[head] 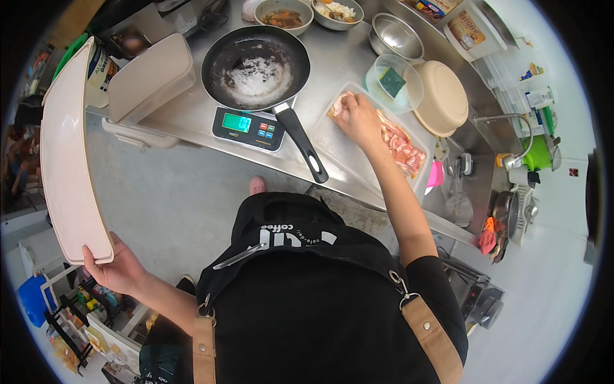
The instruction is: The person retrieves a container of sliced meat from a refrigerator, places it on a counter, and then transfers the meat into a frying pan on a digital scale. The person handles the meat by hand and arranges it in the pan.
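My left hand (117,269) grips one end of a long pale plastic lid (67,144), which stands up off to my left. My right hand (360,117) reaches into a shallow clear plastic container (336,139), its fingers pinched on raw sliced meat (403,149) at the far end. More slices run along the container's right side. To the left of it, a black frying pan (259,72) with a whitish patch inside rests on a digital kitchen scale (248,128). The pan's handle points toward me.
Beyond the meat are a clear tub (371,86) with a green scouring pad (392,82), an upturned beige bowl (441,98) and a steel bowl (395,36). Two food bowls stand behind the pan. A translucent bin (151,77) is at left, a sink tap (523,125) at right.
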`<move>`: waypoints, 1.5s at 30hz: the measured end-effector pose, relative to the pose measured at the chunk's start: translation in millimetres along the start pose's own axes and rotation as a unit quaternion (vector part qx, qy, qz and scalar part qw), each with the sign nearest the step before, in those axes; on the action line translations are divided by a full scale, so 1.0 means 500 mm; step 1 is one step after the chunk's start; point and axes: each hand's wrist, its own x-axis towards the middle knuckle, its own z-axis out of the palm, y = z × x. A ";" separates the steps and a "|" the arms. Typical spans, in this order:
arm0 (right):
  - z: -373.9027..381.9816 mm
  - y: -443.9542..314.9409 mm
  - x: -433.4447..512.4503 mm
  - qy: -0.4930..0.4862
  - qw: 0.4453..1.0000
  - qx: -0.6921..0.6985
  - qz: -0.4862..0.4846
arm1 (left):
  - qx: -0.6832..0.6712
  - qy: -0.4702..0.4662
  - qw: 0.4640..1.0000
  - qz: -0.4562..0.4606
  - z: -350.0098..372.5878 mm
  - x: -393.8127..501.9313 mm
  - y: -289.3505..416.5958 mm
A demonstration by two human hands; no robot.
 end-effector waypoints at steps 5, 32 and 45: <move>0.006 0.019 0.026 0.037 0.997 0.067 0.019 | -0.003 0.003 1.000 -0.001 -0.016 -0.005 0.002; 0.008 0.006 -0.042 -0.028 0.988 0.061 0.139 | 0.002 0.017 1.000 -0.009 -0.027 -0.006 -0.011; -0.143 0.098 -0.060 -0.158 0.801 0.513 0.267 | 0.016 0.078 0.997 0.021 -0.033 -0.012 0.000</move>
